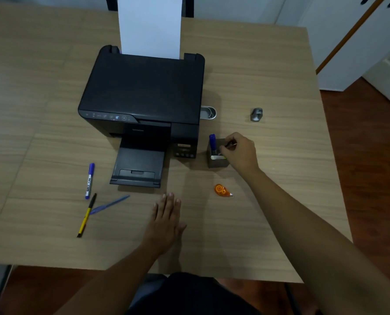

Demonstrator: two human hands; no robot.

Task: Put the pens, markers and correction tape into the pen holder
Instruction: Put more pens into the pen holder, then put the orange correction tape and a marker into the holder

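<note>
right hand [240,152] pinching a thin pen over the pen holder [217,163]; left hand [166,218] lying flat, empty, near correction tape [222,190].

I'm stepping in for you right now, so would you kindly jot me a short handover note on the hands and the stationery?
Right hand: at the holder, fingers pinched on a thin item over its opening; I cannot tell what it is.
Left hand: open, flat on the table, empty.
Done: one blue marker stands in the holder.
Left: second blue marker, yellow pen and blue pen lie left of the printer tray; orange correction tape lies in front of the holder.
</note>
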